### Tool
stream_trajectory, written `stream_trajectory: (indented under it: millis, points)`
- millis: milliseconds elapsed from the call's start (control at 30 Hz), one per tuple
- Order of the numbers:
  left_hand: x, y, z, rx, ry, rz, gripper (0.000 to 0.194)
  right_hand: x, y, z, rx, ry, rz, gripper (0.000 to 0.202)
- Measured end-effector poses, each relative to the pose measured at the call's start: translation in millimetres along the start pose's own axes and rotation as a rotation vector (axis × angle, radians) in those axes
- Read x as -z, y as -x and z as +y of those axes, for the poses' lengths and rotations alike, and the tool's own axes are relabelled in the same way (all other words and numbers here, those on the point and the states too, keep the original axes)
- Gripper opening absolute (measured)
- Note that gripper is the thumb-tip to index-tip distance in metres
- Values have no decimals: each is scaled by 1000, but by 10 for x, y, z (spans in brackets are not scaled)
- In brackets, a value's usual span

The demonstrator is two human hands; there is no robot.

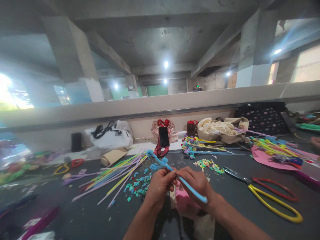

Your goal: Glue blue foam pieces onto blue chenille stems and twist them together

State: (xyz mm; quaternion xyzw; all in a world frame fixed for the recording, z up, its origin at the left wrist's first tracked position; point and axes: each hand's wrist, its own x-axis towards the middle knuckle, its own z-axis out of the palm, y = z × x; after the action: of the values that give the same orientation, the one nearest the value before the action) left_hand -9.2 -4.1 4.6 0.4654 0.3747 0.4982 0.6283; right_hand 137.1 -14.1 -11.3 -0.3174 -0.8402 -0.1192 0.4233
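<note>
Both hands meet at the centre of the head view, above the near side of the dark table. A blue fuzzy pipe-cleaner stem with curled blue tufts at its far end runs through them. My left hand pinches the stem just below the tufts. My right hand is closed around it a little further down, its fingers partly hidden. Under the hands sits something pink, mostly covered. Small blue and green cut pieces lie scattered left of my left hand.
Large scissors with red and yellow handles lie on the right. Pipe cleaners fan out on the left. Finished-looking colourful stems, a phone, a jar and a cloth-filled basket stand along the back. Another person's hand shows at far right.
</note>
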Motion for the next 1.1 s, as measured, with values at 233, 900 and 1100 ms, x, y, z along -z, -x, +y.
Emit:
stream_trajectory:
  millis: [233, 900, 1100]
  points:
    - [-80, 40, -14, -82, -19, 74, 20, 17, -71, -42, -238, -111, 35, 20]
    - [-8, 164, 171, -209, -242, -22, 12, -49, -127, -26, -986, -1573, -126, 29]
    - [-18, 91, 65, -168, -198, 100, 22, -67, -145, -79, -904, -1227, 78, 26]
